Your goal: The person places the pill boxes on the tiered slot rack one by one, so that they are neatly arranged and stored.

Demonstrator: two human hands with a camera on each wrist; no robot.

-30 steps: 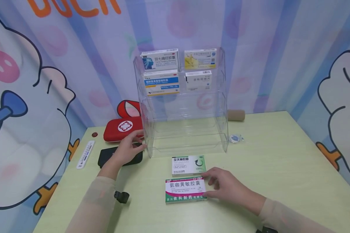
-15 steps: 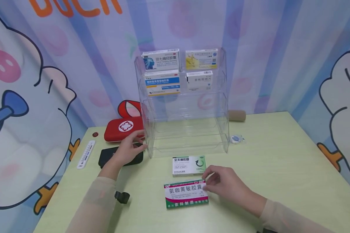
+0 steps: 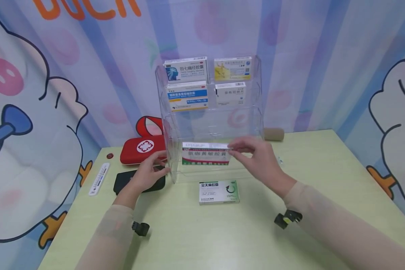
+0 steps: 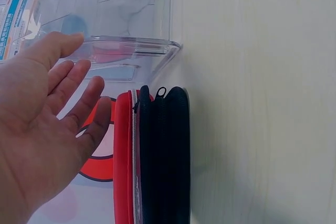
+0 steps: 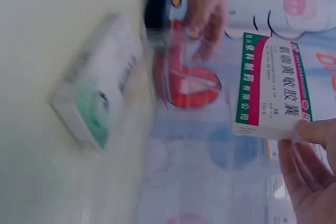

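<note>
My right hand pinches the right end of a green, white and magenta medicine box, held upright in the air before the clear tiered rack. In the right wrist view the thumb lies on the face of that medicine box. At the rack's left side is my left hand, its fingers loosely extended. The left wrist view shows the left hand with its thumb by the rack's edge; whether it touches I cannot tell. On the table in front of the rack lies a white and green medicine box.
Several medicine boxes, one with a blue stripe, fill the rack's upper tiers. Left of it lie a red first-aid case, a black case and a white strip. A brown roll lies behind right.
My right hand has taken the green and magenta medicine box off the table, lifted it and carried it forward to the rack, tilting it upright. My left hand has stayed put.
</note>
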